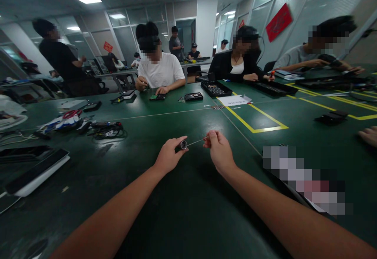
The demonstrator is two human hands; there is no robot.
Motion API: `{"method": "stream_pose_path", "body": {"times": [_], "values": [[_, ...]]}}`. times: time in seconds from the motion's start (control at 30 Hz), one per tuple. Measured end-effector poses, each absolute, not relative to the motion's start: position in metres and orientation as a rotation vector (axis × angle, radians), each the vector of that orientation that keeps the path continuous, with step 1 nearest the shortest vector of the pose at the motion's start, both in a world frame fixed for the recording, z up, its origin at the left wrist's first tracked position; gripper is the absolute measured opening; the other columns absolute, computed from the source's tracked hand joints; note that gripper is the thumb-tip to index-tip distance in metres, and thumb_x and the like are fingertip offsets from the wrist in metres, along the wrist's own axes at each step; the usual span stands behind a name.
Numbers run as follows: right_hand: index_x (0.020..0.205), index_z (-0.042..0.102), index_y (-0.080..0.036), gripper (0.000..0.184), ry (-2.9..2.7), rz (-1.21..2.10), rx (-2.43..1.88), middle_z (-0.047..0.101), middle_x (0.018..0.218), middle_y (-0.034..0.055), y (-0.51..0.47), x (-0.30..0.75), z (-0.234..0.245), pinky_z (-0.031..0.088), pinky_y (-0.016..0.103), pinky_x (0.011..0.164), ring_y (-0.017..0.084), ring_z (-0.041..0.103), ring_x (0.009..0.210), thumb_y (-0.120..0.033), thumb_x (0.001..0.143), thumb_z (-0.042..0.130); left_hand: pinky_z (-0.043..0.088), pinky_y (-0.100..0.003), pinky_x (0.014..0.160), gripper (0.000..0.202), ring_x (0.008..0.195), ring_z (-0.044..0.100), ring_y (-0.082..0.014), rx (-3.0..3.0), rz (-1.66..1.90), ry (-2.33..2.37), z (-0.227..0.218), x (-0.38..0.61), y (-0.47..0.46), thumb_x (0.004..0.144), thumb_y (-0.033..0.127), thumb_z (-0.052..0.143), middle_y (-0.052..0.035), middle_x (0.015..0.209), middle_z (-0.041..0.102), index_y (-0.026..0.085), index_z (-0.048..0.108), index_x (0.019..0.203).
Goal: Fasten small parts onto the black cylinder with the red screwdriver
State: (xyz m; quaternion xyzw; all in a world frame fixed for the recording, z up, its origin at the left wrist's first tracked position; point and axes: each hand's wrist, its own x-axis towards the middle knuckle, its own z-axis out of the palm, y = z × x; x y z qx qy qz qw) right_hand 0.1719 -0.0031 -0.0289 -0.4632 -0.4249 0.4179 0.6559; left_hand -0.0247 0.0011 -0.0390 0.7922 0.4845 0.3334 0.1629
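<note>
Above the green table (pixel 165 204), my left hand (pixel 169 155) is closed round a small grey spool (pixel 183 145). A thin strand (pixel 196 141) runs from the spool to the right. My right hand (pixel 218 149) pinches the far end of that strand between thumb and fingers. Both hands hover near the table's middle, a short gap apart.
Cables, scissors (pixel 72 113) and flat devices (pixel 35 170) lie at the left. Several people sit working across the table, with black trays (pixel 216 89) and small devices (pixel 193 96) before them. Yellow tape lines (pixel 253 127) mark the right side. Another person's fingers (pixel 368 135) rest at the right edge.
</note>
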Motion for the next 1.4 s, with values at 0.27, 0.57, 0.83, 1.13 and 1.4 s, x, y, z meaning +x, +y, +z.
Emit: {"method": "stream_pose_path", "body": {"times": [0.27, 0.57, 0.83, 1.13, 1.4], "values": [[0.095, 0.061, -0.023, 0.024, -1.372, 0.717, -1.06, 0.067, 0.081, 0.0028, -0.015, 0.173, -0.024, 0.05, 0.035, 0.072, 0.02, 0.064, 0.074, -0.045, 0.097, 0.053, 0.048, -0.036, 0.088, 0.048, 0.096, 0.061, -0.0212, 2.265, 0.962, 1.379, -0.039, -0.023, 0.002, 0.091, 0.014, 0.067, -0.0039, 0.104, 0.069, 0.025, 0.061, 0.137], [0.095, 0.062, -0.024, 0.016, -1.581, 0.587, -1.08, 0.069, 0.082, 0.002, -0.026, 0.173, -0.016, 0.048, 0.033, 0.071, 0.02, 0.067, 0.077, -0.036, 0.099, 0.051, 0.049, -0.037, 0.09, 0.051, 0.096, 0.061, -0.0219, 2.281, 0.962, 1.403, -0.042, -0.026, 0.005, 0.092, 0.018, 0.066, -0.0037, 0.102, 0.068, 0.027, 0.057, 0.141], [0.095, 0.061, -0.024, 0.016, -1.581, 0.567, -1.076, 0.068, 0.08, 0.0019, -0.026, 0.173, -0.015, 0.047, 0.032, 0.069, 0.02, 0.066, 0.074, -0.035, 0.099, 0.051, 0.05, -0.039, 0.09, 0.048, 0.1, 0.061, -0.0232, 2.288, 0.951, 1.428, -0.041, -0.025, 0.004, 0.093, 0.021, 0.066, -0.0048, 0.106, 0.069, 0.026, 0.058, 0.14], [0.096, 0.06, -0.024, 0.015, -1.599, 0.558, -1.088, 0.069, 0.082, 0.0022, -0.026, 0.172, -0.017, 0.048, 0.033, 0.071, 0.02, 0.067, 0.076, -0.035, 0.099, 0.051, 0.05, -0.04, 0.093, 0.047, 0.104, 0.061, -0.0239, 2.316, 0.983, 1.438, -0.042, -0.026, 0.004, 0.091, 0.019, 0.07, -0.0048, 0.11, 0.071, 0.026, 0.061, 0.137], [0.095, 0.061, -0.024, 0.016, -1.591, 0.571, -1.098, 0.068, 0.08, 0.0015, -0.026, 0.174, -0.017, 0.047, 0.031, 0.068, 0.019, 0.066, 0.073, -0.036, 0.1, 0.051, 0.05, -0.04, 0.092, 0.044, 0.105, 0.061, -0.0241, 2.304, 0.974, 1.453, -0.043, -0.026, 0.004, 0.091, 0.022, 0.07, -0.0047, 0.111, 0.071, 0.027, 0.062, 0.134]]}}
